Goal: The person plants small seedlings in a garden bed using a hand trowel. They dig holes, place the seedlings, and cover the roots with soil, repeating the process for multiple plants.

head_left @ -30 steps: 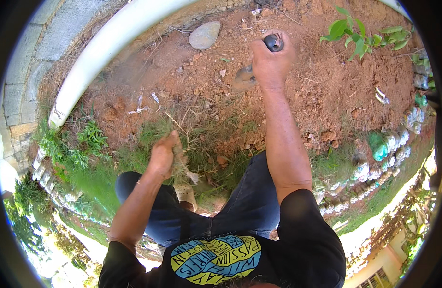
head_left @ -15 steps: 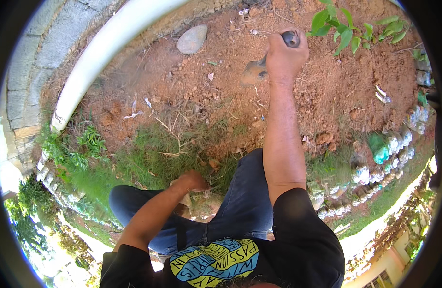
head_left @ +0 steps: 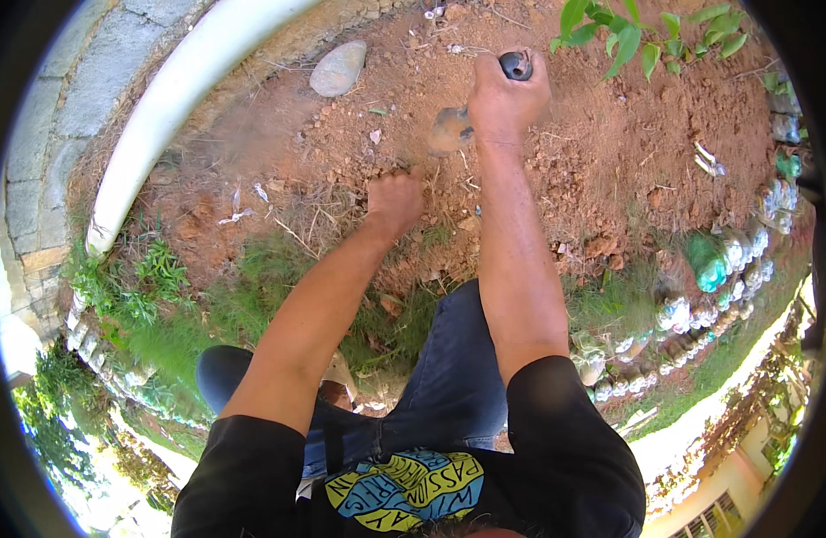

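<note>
My right hand [head_left: 511,103] is wrapped round the black handle [head_left: 516,65] of a hand trowel, whose end shows above the fist. The soil-coated trowel blade [head_left: 450,131] rests against the red soil to the left of that hand. My left hand [head_left: 397,199] is low over the loose soil, left of and nearer than the blade. Its fingers curl under, and whatever they hold is hidden. Dry grass stalks [head_left: 314,220] lie beside the left wrist.
A grey stone [head_left: 338,69] sits beyond my hands. A curved white pipe [head_left: 162,117] borders the bed at left, along a stone-block edge [head_left: 27,188]. Rows of plastic bottles [head_left: 707,262] edge the right side. A leafy green plant [head_left: 628,40] stands far right; grass [head_left: 278,260] grows near my knees.
My left hand has moved from beside my knee, forward and right, onto the soil near the trowel blade. The right hand keeps its grip on the trowel; the whole view has shifted slightly.
</note>
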{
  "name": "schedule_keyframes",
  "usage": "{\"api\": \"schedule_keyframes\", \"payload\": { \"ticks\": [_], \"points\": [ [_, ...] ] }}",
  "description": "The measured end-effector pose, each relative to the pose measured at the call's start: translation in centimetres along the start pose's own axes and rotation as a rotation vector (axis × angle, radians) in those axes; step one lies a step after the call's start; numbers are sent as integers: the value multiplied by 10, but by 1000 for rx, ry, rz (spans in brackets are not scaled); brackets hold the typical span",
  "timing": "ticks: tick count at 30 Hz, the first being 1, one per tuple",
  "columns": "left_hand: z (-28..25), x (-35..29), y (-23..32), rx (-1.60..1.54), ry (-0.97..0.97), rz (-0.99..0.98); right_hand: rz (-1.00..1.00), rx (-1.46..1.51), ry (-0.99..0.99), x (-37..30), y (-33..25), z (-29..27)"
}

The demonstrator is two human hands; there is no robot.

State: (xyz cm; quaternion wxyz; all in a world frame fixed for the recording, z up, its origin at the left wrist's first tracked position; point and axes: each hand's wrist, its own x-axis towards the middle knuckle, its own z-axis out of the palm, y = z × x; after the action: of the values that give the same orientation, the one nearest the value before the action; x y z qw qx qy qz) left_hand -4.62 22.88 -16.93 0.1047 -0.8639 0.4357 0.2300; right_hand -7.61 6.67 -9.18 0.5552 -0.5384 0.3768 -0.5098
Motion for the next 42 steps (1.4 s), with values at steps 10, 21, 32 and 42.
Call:
{"api": "schedule_keyframes", "payload": {
  "ticks": [10, 21, 32, 42],
  "points": [
    [31, -70, -8, -136, -74, 227, 128, -145, -79, -19, -2, 4],
    [52, -128, -65, -68, -276, 104, 323, -370, -285, -27, 6, -2],
    [-40, -42, 8, -167, 120, -9, 119, -195, -147, 3, -11, -27],
    [-8, -8, 3, 8, 12, 121, 125, -122, 63, -15, 21, -9]
  ]
}}
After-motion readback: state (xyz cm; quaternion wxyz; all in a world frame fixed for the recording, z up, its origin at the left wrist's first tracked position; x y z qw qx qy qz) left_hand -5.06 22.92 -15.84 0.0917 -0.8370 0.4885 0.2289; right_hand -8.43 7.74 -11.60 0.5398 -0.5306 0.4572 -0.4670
